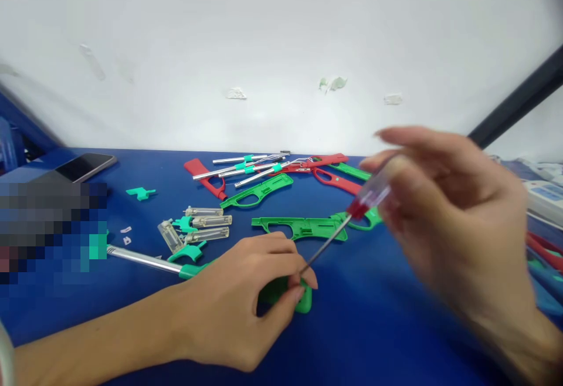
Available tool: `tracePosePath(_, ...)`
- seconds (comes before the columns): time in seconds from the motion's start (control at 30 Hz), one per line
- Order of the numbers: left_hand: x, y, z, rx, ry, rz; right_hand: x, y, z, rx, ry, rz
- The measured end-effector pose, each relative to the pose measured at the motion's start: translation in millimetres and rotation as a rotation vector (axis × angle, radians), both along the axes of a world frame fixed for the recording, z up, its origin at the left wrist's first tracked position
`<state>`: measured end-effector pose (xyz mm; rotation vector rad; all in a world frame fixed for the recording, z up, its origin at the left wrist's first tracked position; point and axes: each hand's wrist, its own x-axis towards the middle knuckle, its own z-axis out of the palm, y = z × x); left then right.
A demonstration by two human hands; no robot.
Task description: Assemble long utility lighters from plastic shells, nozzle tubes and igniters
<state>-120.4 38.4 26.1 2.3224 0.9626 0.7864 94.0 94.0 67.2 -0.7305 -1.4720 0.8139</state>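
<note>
My left hand (246, 298) is closed on a green long-necked lighter (304, 299) lying on the blue table. Its silver tube (145, 260) runs out to the left under the wrist side, and most of its green body is hidden by the hand. My right hand (457, 222) grips a screwdriver (328, 245) with a clear and red handle. The screwdriver slants down to the left, and its tip meets the pinched left thumb and fingertips at the lighter's end. Whether a screw is there is hidden by the fingers.
Green half-shells (303, 227) and red half-shells (338, 180) lie beyond my hands. Several silver tubes (250, 169) with wires rest among them. Clear fuel tanks (206, 234), a green trigger (141, 193) and a phone (85, 168) are at the left. A white wall (281, 40) backs the table.
</note>
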Motion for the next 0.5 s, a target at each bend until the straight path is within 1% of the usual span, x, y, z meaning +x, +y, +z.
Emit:
tracePosePath(0.07, 1, -1, 1.1, -0.003, 0.020, 0.010, 1, 8, 1.7, -0.034, 0.099, -0.070)
tracePosePath(0.13, 1, 0, 0.9, 0.024, 0.016, 0.006, 1, 18, -2.0, -0.075, 0.102, -0.054)
tracePosePath(0.23, 1, 0, -2.9, 0.112, -0.015, -0.049, 0, 30, -15.7, -0.162, -0.038, 0.040)
tracePosePath(0.33, 1, 1, -8.7, 0.214, 0.009, -0.080, -2, 39, -29.1, -0.230, -0.172, 0.069)
tracePosePath(0.4, 0, 1, -11.6, 0.257, 0.046, -0.075, -2, 43, -34.0, -0.280, -0.218, 0.067)
tracePosePath(0.5, -1, 2, -12.7, 0.287, 0.093, -0.066, -1, 48, -36.0, -0.336, -0.257, 0.072)
